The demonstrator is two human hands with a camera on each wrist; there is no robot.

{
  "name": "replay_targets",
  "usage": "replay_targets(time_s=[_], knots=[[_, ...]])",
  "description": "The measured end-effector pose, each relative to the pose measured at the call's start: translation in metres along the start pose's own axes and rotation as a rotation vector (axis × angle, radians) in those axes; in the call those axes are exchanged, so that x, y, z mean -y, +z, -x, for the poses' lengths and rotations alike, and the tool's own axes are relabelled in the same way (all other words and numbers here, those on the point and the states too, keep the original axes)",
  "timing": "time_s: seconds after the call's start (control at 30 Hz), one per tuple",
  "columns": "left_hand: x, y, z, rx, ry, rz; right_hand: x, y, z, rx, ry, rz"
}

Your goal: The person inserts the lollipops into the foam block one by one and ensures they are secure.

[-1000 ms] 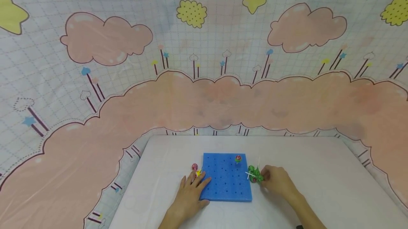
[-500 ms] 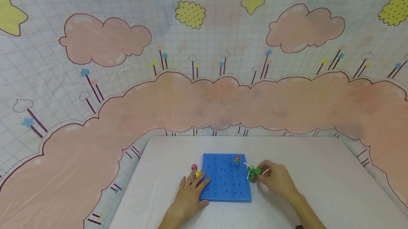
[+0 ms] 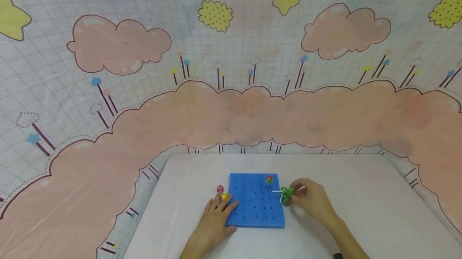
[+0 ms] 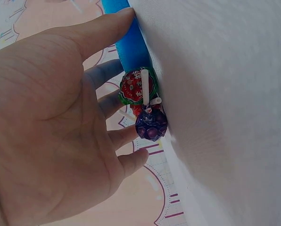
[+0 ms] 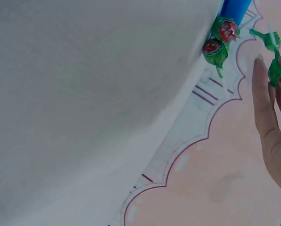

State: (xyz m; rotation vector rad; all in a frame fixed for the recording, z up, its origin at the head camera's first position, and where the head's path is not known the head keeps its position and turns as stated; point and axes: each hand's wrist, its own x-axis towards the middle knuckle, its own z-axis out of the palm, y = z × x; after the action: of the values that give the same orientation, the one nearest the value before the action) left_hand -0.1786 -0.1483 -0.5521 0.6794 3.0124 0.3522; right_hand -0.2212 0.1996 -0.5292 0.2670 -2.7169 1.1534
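Observation:
A blue foam board [image 3: 249,211] with rows of small holes lies on the table. My left hand [image 3: 213,218] rests at its left edge, fingers spread and extended over it. Close to those fingers are a red-and-green lollipop [image 4: 131,89] and a purple lollipop [image 4: 151,126]. One lollipop [image 3: 269,179] stands in the board's far right corner. Just right of the board, my right hand [image 3: 313,201] pinches a green-wrapped lollipop [image 5: 277,75] by its candy end, a white stick pointing left over the board. Other green-wrapped lollipops [image 5: 216,51] lie by the board's right edge.
A pink lollipop [image 3: 220,188] and a yellow-wrapped one [image 3: 225,195] lie left of the board, partly behind the left fingers. Behind the white table [image 3: 361,195] hangs a cloth [image 3: 238,118] printed with clouds and stars.
My right hand has risen slightly and moved a little left, lifting a lollipop from the green group and turning its stick toward the board. The left hand stays put.

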Motion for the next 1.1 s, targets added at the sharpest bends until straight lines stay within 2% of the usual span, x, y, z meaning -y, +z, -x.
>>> replay_targets(time_s=[0.23,0.33,0.93,1.1], knots=[[0.0,0.0,0.0,0.001,-0.002,0.0,0.003,0.001,-0.001,-0.043,-0.092,-0.116],[0.001,0.001,0.0,0.0,-0.001,0.0,0.007,0.0,-0.003,-0.051,-0.11,-0.129],[0.001,0.001,-0.001,-0.014,0.011,0.009,0.023,0.001,-0.008,-0.098,-0.077,-0.096],[0.001,0.001,0.0,-0.003,0.003,0.006,0.024,0.002,-0.008,-0.133,-0.117,-0.084]])
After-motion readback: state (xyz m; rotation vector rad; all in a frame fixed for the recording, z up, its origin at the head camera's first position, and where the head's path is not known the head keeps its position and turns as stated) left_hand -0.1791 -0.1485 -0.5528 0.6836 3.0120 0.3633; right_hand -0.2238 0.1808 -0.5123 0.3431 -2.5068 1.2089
